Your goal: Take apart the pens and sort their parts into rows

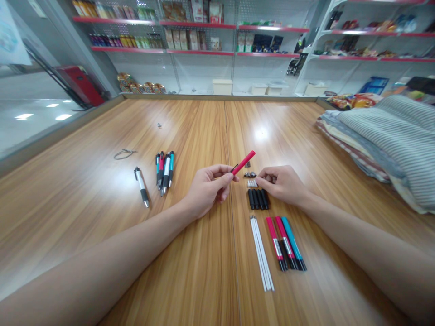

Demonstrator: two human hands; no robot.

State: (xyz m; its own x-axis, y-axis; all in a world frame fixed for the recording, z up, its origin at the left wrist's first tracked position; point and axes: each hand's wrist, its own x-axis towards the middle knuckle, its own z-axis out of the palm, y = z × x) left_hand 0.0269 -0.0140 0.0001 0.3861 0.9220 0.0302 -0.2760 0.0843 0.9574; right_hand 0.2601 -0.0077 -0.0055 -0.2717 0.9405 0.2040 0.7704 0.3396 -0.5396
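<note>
My left hand is closed around a red pen barrel with a dark clip, its red end pointing up and right. My right hand has its thumb and forefinger pinched at the edge of a row of small white pen parts. Whatever sits between those fingertips is too small to make out. Just above lie silver pen tips and some tiny metal pieces. Below are black rubber grips, thin white refills, two red barrels and a blue barrel.
On the left, several whole pens lie in a cluster beside a single white pen. A grey cord loop and a small metal bit lie farther back. Folded striped cloth occupies the right side; stocked shelves stand behind the table.
</note>
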